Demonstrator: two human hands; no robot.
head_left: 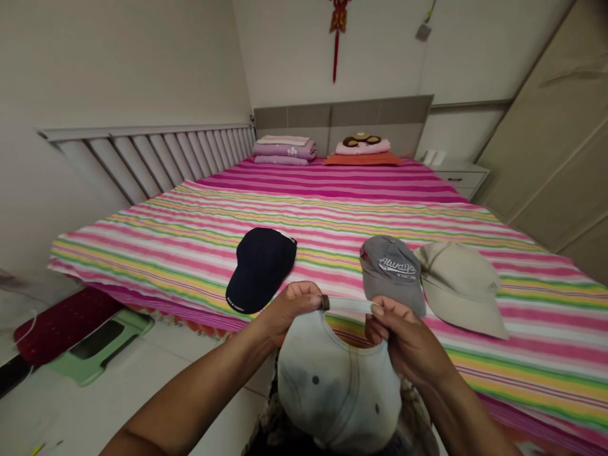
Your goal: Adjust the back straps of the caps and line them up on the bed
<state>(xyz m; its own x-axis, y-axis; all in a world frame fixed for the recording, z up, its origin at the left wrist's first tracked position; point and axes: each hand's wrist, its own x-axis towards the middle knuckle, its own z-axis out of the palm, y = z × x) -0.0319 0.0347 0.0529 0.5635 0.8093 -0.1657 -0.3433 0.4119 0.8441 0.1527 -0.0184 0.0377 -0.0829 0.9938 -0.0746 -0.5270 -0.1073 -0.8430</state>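
Note:
A pale washed-denim cap (332, 386) hangs in front of me, its back opening turned up. My left hand (289, 310) pinches the left end of its rear strap by the brown buckle. My right hand (403, 342) pinches the strap's right end and the cap's rim. Both hands are closed on the cap. Beyond them, on the striped bed (166, 234), lie a dark navy cap (261, 266), a grey cap with white lettering (392, 272) and a beige cap (460, 285) that touches the grey one.
Folded purple bedding (284, 150) and a pillow stack (362, 149) sit by the headboard. A white nightstand (458, 176) and a wardrobe (555, 145) stand at right. On the floor at left are a green stool (97, 345) and a red mat (61, 323).

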